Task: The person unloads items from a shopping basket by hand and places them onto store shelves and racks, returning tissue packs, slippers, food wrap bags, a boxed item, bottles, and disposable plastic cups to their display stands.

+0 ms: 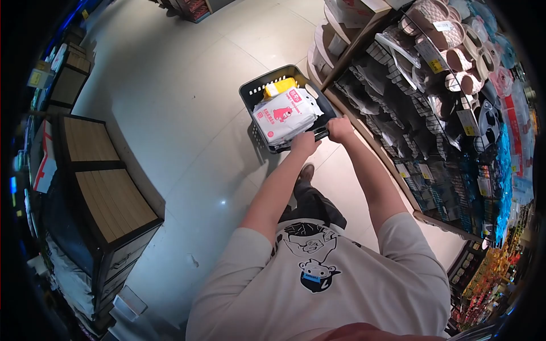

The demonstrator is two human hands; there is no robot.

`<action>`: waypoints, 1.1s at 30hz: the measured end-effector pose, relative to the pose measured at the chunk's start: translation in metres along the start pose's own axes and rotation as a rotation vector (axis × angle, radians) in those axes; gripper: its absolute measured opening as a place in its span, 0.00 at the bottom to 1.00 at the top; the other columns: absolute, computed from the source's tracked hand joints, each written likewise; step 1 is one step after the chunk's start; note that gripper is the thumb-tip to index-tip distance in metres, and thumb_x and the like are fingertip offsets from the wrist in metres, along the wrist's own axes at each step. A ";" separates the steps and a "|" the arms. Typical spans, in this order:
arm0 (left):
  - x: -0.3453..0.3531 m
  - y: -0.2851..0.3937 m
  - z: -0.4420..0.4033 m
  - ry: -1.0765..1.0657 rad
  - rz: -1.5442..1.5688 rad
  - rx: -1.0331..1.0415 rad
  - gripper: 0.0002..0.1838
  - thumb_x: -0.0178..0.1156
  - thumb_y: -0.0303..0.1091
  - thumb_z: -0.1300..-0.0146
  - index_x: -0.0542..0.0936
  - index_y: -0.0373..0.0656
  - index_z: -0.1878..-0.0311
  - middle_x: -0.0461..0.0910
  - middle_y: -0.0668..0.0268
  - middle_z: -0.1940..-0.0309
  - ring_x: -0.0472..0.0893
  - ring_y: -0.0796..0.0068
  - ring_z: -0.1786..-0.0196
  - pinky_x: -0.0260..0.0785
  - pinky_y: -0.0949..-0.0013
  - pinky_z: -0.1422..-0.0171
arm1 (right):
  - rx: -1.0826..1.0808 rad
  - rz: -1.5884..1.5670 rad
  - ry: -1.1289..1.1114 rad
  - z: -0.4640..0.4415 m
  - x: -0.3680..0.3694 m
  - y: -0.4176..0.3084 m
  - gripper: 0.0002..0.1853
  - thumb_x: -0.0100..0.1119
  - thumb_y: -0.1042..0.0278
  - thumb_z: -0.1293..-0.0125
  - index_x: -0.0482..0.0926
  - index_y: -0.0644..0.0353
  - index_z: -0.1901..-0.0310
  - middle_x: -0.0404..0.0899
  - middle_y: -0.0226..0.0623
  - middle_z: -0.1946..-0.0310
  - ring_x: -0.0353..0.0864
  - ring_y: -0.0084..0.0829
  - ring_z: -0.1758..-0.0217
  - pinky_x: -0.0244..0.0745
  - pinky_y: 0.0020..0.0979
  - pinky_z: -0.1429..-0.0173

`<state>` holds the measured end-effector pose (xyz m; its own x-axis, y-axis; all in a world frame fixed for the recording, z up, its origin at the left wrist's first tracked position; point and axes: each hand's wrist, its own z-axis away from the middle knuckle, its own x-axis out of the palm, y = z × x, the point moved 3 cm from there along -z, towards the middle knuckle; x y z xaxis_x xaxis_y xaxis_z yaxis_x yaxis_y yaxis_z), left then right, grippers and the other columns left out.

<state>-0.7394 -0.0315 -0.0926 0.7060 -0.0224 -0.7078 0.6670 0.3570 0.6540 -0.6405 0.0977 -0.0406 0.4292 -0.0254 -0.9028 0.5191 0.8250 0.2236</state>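
Both of my hands grip the black handle of a dark green shopping basket, held out in front of me above the floor. My left hand is wrapped round the handle's left part, and my right hand is closed on its right end. Inside the basket, a white package with a pink bear print lies on top. A yellow package shows behind it, towards the far side. Whatever lies underneath is mostly hidden.
On the right, a rack holds slippers and packaged goods beside the aisle. Wood-panelled display units line the left. Pale floor tiles run between them. My brown shoe shows below the basket.
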 end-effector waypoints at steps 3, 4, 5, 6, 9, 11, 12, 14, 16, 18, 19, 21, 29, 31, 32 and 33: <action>-0.050 -0.026 -0.032 -0.046 0.008 -0.068 0.30 0.67 0.60 0.39 0.88 0.37 0.56 0.87 0.49 0.57 0.87 0.48 0.51 0.79 0.50 0.44 | 0.011 -0.060 0.012 -0.059 -0.016 -0.008 0.07 0.61 0.67 0.48 0.88 0.47 0.71 0.88 0.40 0.66 0.89 0.40 0.56 0.74 0.43 0.43; -0.062 -0.030 -0.044 -0.049 0.011 -0.107 0.32 0.67 0.62 0.43 0.89 0.38 0.55 0.88 0.49 0.56 0.87 0.49 0.50 0.80 0.52 0.43 | -0.013 -0.065 -0.004 -0.073 -0.022 -0.008 0.06 0.61 0.66 0.49 0.88 0.47 0.72 0.89 0.41 0.66 0.89 0.41 0.57 0.76 0.43 0.44; -0.074 -0.034 -0.053 -0.040 -0.001 -0.107 0.32 0.67 0.62 0.43 0.89 0.38 0.55 0.88 0.49 0.56 0.87 0.49 0.50 0.80 0.52 0.43 | -0.033 -0.072 -0.017 -0.087 -0.028 -0.009 0.06 0.61 0.65 0.49 0.88 0.48 0.72 0.89 0.41 0.67 0.89 0.43 0.57 0.77 0.43 0.45; -0.080 -0.036 -0.065 -0.037 -0.010 -0.162 0.31 0.67 0.61 0.43 0.89 0.39 0.55 0.88 0.50 0.57 0.87 0.49 0.50 0.80 0.53 0.42 | -0.053 -0.090 0.010 -0.100 -0.029 -0.005 0.07 0.61 0.64 0.49 0.88 0.50 0.72 0.89 0.43 0.67 0.90 0.45 0.58 0.81 0.43 0.48; -0.101 -0.053 -0.095 -0.039 -0.068 -0.191 0.31 0.64 0.61 0.45 0.89 0.39 0.55 0.89 0.50 0.56 0.88 0.50 0.50 0.80 0.55 0.41 | -0.082 -0.088 -0.074 -0.133 -0.051 -0.008 0.11 0.62 0.64 0.45 0.90 0.55 0.63 0.90 0.45 0.60 0.91 0.43 0.54 0.84 0.42 0.49; -0.134 -0.078 -0.123 -0.038 -0.105 -0.170 0.28 0.66 0.57 0.44 0.89 0.41 0.55 0.88 0.51 0.57 0.88 0.51 0.51 0.80 0.54 0.43 | -0.092 -0.134 -0.058 -0.175 -0.071 -0.015 0.11 0.61 0.63 0.46 0.90 0.55 0.66 0.90 0.46 0.62 0.91 0.44 0.56 0.85 0.43 0.50; -0.143 -0.079 -0.129 -0.043 -0.116 -0.180 0.28 0.66 0.57 0.44 0.89 0.41 0.55 0.88 0.51 0.57 0.88 0.51 0.51 0.80 0.54 0.43 | -0.090 -0.162 -0.076 -0.185 -0.074 -0.014 0.12 0.61 0.63 0.45 0.90 0.56 0.63 0.90 0.46 0.60 0.91 0.44 0.56 0.85 0.42 0.50; -0.154 -0.078 -0.141 0.082 -0.132 -0.160 0.22 0.68 0.52 0.44 0.87 0.43 0.56 0.88 0.53 0.60 0.88 0.52 0.54 0.80 0.52 0.46 | -0.076 -0.201 -0.064 -0.198 -0.089 -0.013 0.12 0.61 0.62 0.44 0.90 0.56 0.63 0.90 0.45 0.60 0.91 0.44 0.56 0.85 0.42 0.51; -0.159 -0.074 -0.164 0.142 -0.165 -0.141 0.23 0.69 0.51 0.45 0.86 0.44 0.53 0.88 0.52 0.59 0.88 0.52 0.53 0.80 0.52 0.47 | -0.046 -0.244 0.000 -0.219 -0.098 -0.012 0.12 0.63 0.62 0.44 0.90 0.56 0.62 0.90 0.46 0.62 0.91 0.43 0.56 0.85 0.41 0.52; -0.177 -0.085 -0.198 0.168 -0.220 -0.146 0.22 0.71 0.51 0.46 0.87 0.46 0.54 0.88 0.52 0.61 0.88 0.51 0.56 0.80 0.52 0.50 | -0.026 -0.311 0.028 -0.258 -0.098 -0.020 0.11 0.64 0.61 0.44 0.90 0.55 0.64 0.90 0.44 0.65 0.92 0.41 0.59 0.85 0.42 0.54; -0.182 -0.086 -0.209 0.169 -0.221 -0.143 0.22 0.71 0.51 0.46 0.87 0.46 0.54 0.88 0.52 0.61 0.88 0.51 0.56 0.80 0.52 0.50 | -0.016 -0.338 0.053 -0.267 -0.097 -0.018 0.10 0.64 0.61 0.44 0.90 0.54 0.65 0.90 0.43 0.66 0.92 0.41 0.60 0.85 0.42 0.56; -0.194 -0.098 -0.222 0.135 -0.279 -0.217 0.15 0.69 0.47 0.46 0.88 0.47 0.62 0.88 0.56 0.65 0.88 0.52 0.58 0.81 0.52 0.51 | -0.043 -0.323 0.096 -0.283 -0.099 -0.020 0.09 0.64 0.61 0.44 0.90 0.53 0.67 0.90 0.40 0.68 0.92 0.40 0.63 0.85 0.41 0.58; -0.265 -0.120 -0.304 -0.080 -0.338 -0.151 0.14 0.67 0.48 0.47 0.89 0.49 0.64 0.88 0.56 0.65 0.88 0.53 0.57 0.81 0.54 0.48 | -0.231 -0.331 0.085 -0.365 -0.125 0.003 0.10 0.64 0.60 0.45 0.89 0.54 0.73 0.88 0.43 0.72 0.90 0.42 0.67 0.85 0.41 0.59; -0.284 -0.131 -0.326 -0.127 -0.343 -0.112 0.14 0.67 0.48 0.47 0.89 0.50 0.65 0.89 0.56 0.65 0.88 0.54 0.57 0.81 0.55 0.48 | -0.181 -0.336 0.107 -0.388 -0.130 -0.004 0.09 0.64 0.60 0.46 0.88 0.55 0.74 0.88 0.43 0.73 0.90 0.42 0.67 0.85 0.41 0.60; -0.290 -0.135 -0.337 -0.143 -0.336 -0.111 0.14 0.67 0.48 0.47 0.90 0.51 0.65 0.89 0.56 0.64 0.88 0.54 0.57 0.81 0.55 0.47 | -0.165 -0.349 0.130 -0.400 -0.131 0.001 0.09 0.64 0.60 0.47 0.88 0.55 0.75 0.87 0.43 0.74 0.90 0.42 0.68 0.84 0.42 0.60; -0.295 -0.139 -0.346 -0.165 -0.327 -0.109 0.14 0.67 0.48 0.47 0.90 0.51 0.64 0.89 0.56 0.64 0.88 0.54 0.56 0.81 0.55 0.47 | -0.158 -0.341 0.125 -0.413 -0.133 0.006 0.09 0.64 0.60 0.47 0.88 0.55 0.75 0.87 0.43 0.74 0.90 0.42 0.68 0.84 0.42 0.60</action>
<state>-1.1226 0.2484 -0.0667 0.4949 -0.2979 -0.8163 0.8404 0.4029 0.3624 -1.0000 0.3388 -0.0708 0.1537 -0.2522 -0.9554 0.4918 0.8581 -0.1474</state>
